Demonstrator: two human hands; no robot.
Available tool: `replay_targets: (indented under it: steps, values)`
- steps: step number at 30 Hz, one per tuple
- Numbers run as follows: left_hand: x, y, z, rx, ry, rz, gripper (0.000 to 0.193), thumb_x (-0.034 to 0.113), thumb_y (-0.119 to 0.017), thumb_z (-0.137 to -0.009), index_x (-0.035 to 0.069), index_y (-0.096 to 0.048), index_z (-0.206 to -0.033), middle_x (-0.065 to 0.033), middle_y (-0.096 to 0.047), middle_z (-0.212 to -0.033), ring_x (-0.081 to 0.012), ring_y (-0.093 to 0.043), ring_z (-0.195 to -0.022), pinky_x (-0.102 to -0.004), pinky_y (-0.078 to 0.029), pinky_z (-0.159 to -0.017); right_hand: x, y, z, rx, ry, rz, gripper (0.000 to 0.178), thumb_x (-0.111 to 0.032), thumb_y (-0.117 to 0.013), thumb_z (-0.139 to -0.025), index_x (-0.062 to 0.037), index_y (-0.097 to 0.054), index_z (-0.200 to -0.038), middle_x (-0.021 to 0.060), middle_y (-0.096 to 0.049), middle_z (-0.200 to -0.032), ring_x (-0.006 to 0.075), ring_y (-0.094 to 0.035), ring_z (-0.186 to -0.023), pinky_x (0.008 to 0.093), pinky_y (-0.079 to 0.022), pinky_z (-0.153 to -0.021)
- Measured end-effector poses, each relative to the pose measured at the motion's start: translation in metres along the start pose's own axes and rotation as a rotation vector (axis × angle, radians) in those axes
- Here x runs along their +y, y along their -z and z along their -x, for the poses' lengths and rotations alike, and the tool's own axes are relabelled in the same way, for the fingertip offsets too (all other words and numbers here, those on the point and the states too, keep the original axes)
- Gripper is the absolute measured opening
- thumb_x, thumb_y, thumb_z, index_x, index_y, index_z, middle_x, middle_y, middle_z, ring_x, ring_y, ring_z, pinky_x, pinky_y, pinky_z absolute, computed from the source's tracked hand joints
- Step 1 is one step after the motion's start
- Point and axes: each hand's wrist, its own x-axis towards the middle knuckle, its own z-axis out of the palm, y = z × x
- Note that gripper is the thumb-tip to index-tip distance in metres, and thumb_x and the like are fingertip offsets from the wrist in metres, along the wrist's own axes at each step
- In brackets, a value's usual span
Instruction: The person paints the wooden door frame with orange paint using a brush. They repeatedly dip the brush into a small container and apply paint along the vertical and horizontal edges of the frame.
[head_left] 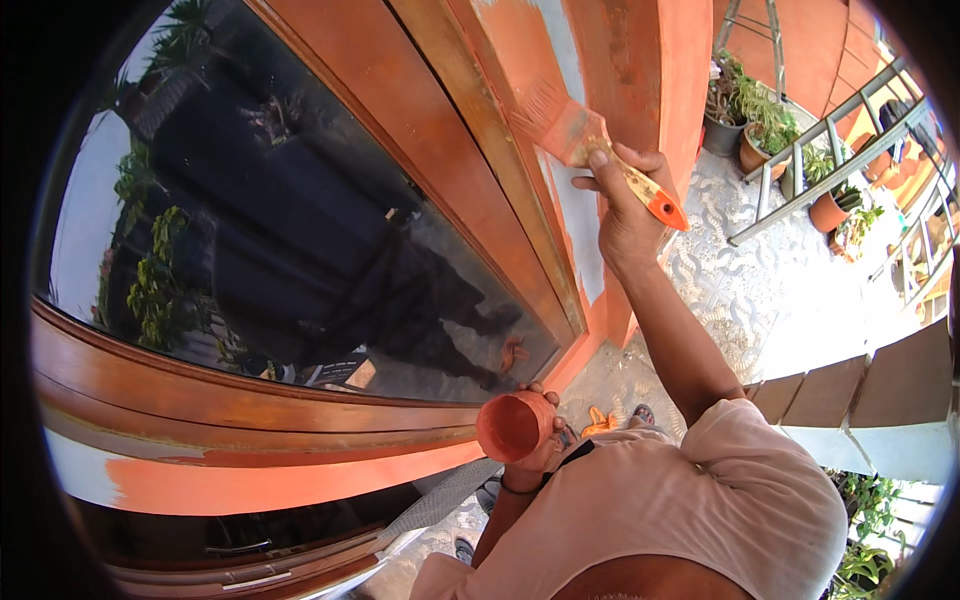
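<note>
a person's right hand (635,205) is closed around the handle of a wide paintbrush (585,140), its splayed bristles at the far right of the window, beside a brown timber frame (518,200) and a pale strip (581,220); whether the bristles touch the surface is hard to tell. the left hand (545,450), nearer the body, is curled around an orange-coated cup (498,412), its mouth facing up, just beside the glass pane (330,230). a brush this broad could smear orange across the timber if it strays left, the borders being narrow. should attention stay on the brush and the cup tip, any paint inside could spill onto the patterned floor (715,225) or the orange cloth (600,421) below.
</note>
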Motion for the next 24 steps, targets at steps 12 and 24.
replay_targets:
  steps: [12, 24]
  values:
    - [0.011, 0.003, 0.004, 0.02, 0.05, 0.027, 0.052, 0.04, -0.072, -0.099, 0.01, -0.059, -0.14, -0.0101, -0.054, -0.142, -0.0335, -0.048, -0.135, -0.0549, -0.057, -0.098, -0.057, -0.033, -0.094, -0.544, 1.37, 0.764, 0.032, -0.002, -0.081, -0.085, -0.0034, -0.079, -0.117, 0.0139, -0.075, -0.126, 0.0299, -0.072, -0.117, 0.0369, -0.06, -0.099]
    - [0.0, 0.02, 0.004, 0.075, -0.099, -0.071, 0.053, 0.039, -0.07, -0.1, 0.01, -0.058, -0.143, -0.0093, -0.053, -0.143, -0.0322, -0.048, -0.136, -0.0535, -0.057, -0.097, 0.002, 0.054, -0.043, -0.759, 0.84, 0.846, 0.036, 0.005, -0.085, -0.081, -0.0065, -0.08, -0.115, 0.0111, -0.075, -0.131, 0.0321, -0.066, -0.132, 0.0413, -0.059, -0.108]
